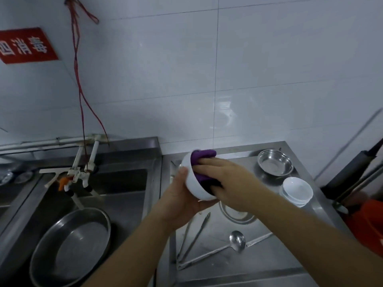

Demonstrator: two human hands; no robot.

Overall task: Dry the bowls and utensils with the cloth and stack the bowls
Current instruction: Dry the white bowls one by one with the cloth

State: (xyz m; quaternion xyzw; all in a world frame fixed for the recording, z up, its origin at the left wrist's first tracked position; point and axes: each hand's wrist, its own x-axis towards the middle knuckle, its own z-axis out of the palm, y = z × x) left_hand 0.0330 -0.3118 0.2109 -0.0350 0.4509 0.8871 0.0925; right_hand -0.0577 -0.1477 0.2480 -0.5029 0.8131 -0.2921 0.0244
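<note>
- left hand (180, 195) cups the white bowl (193, 183) from underneath, thumb hooked on the near rim, so the bowl is held tipped on its side, up over the tabletop (269, 245)
- right hand (226, 179) has the purple cloth (202, 157) bunched under its fingers and is pressing it into the bowl's mouth, some cloth poking out past the far rim
- the bowl looks like glazed ceramic, so I'd guess hard, breakable and slick if it's wet. Wall and rim grip like this seems the safe way
- the cloth is soft and just squashes to the curve
- right of the bowl: stack of white bowls (296, 192), with a steel bowl (275, 164) behind it by the wall
- below the bowl: another steel bowl (237, 216) half hidden by the right wrist, then tongs (194, 235) and a ladle (237, 241) flat on the tabletop
- left of the bowl: the sink (116, 183) with a big steel basin (70, 247)
</note>
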